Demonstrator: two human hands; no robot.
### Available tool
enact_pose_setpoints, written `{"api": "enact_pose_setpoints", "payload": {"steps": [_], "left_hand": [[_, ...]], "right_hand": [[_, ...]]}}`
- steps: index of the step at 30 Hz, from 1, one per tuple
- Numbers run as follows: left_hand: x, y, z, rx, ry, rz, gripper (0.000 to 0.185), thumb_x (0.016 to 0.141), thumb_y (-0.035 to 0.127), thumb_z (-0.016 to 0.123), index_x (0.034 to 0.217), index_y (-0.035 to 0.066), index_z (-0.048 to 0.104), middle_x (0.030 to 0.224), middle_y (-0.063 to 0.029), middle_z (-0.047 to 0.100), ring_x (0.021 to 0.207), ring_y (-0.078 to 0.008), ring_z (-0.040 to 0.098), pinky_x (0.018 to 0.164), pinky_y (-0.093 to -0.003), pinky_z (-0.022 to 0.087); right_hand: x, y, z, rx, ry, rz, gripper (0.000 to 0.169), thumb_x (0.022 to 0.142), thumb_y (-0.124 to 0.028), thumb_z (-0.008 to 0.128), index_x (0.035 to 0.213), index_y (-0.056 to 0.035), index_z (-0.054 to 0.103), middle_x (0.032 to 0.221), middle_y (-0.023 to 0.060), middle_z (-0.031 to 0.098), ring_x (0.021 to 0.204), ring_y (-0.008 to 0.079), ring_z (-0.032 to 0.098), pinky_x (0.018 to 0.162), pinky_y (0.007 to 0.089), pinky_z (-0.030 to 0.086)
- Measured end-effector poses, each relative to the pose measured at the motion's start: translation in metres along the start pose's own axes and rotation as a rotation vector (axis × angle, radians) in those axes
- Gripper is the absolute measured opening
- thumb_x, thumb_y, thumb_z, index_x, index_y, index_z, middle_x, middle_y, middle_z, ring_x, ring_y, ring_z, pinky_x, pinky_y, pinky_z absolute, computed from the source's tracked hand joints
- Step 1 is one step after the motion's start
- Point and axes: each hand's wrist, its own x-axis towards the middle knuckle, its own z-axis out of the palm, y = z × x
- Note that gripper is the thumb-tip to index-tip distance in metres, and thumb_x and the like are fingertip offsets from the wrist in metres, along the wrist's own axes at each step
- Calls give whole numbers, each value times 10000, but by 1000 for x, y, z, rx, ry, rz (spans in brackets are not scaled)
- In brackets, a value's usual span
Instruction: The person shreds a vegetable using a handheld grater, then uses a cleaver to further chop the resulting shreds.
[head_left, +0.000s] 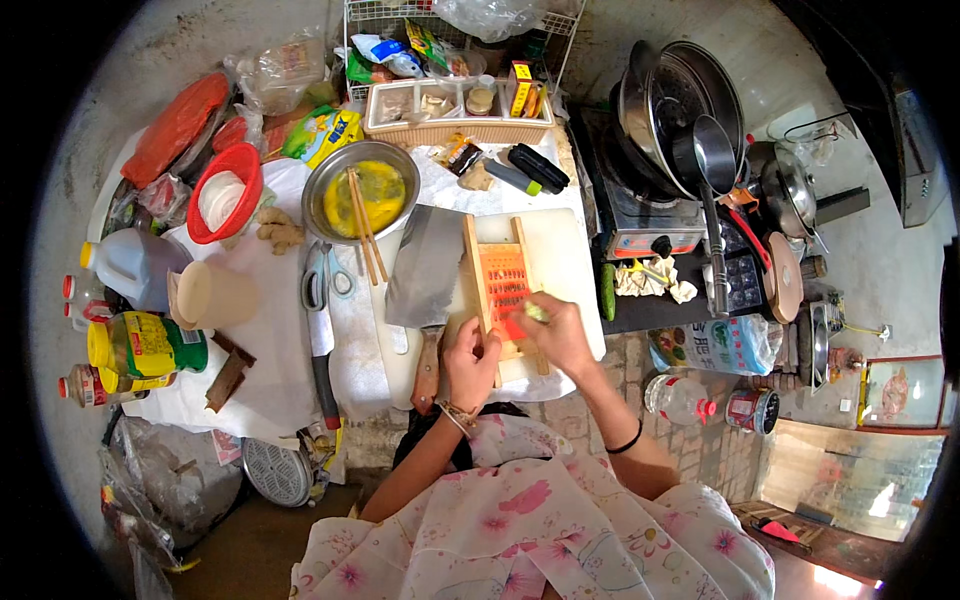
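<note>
A wooden-framed grater with an orange plate (504, 262) lies tilted lengthwise on a white cutting board (566, 259). My left hand (471, 364) grips the lower end of its left rail. In my right hand (559, 334) is a pale green piece of vegetable (535, 311), held against the lower part of the grating plate; the fingers cover most of it. Left of the grater lies a cleaver with a broad blade (424, 262), its wooden handle (427, 371) pointing towards me. Beyond it stands a steel bowl (309, 196) of beaten egg (341, 217), with wooden chopsticks (363, 225) resting across the rim.
Blue-grey scissors (315, 281) and a black-handled knife (325, 394) lie left of the board. Further left are a red plastic basket (251, 165), ginger (280, 230) and several bottles. At right, a gas stove (652, 232) carries stacked pans; a cucumber (607, 291) lies before it.
</note>
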Motion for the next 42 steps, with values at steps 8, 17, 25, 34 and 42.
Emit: {"api": "enact_pose_setpoints", "payload": {"steps": [8,17,25,34,42], "left_hand": [[-1,-5,-1,42,-5,59,368,806,50,643,1158,2,545,683,-45,627,558,-84,528,519,-261,440],[0,-5,1,146,28,131,373,782,35,643,1142,5,554,673,-68,610,554,-143,556,532,-286,454],[0,-9,0,84,13,88,365,809,87,650,1149,-6,552,648,-56,597,537,-110,528,513,-280,443],[-1,5,-2,83,-53,-13,306,889,98,608,1169,-11,555,749,-32,654,644,-53,556,567,-240,456],[1,-2,1,81,-3,39,326,864,121,632,1146,-18,550,609,-18,551,518,-65,474,473,-255,403]], "right_hand": [[7,-27,33,-214,14,56,281,771,-230,680,912,12,676,689,255,623,661,406,636,601,429,522],[10,-30,48,-87,63,101,306,734,-121,635,976,66,655,701,261,628,655,376,652,618,408,522],[16,-32,34,48,-5,31,218,869,-137,584,947,66,589,740,169,627,662,179,604,601,330,484],[-19,1,-3,109,-44,170,334,910,-48,528,1230,48,523,794,28,556,678,69,482,551,219,409],[-30,-6,5,-43,157,73,220,835,3,610,1051,41,610,808,194,618,630,256,603,573,330,483]]}}
